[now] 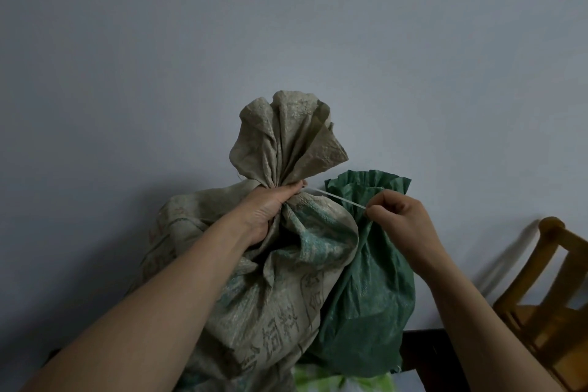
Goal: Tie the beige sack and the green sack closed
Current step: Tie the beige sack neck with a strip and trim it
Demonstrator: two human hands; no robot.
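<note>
The beige sack stands upright against the wall, its mouth gathered into a fanned bunch at the top. My left hand is closed around its neck just below that bunch. A thin white tie runs taut from the neck out to the right. My right hand pinches the far end of the tie between thumb and fingers. The green sack stands right of and behind the beige one, touching it. Its top edge is loose and ruffled, and my right hand is in front of it.
A wooden chair stands at the right, close to the green sack. A plain pale wall is directly behind both sacks. A dark baseboard and a green-and-white bag show at the bottom.
</note>
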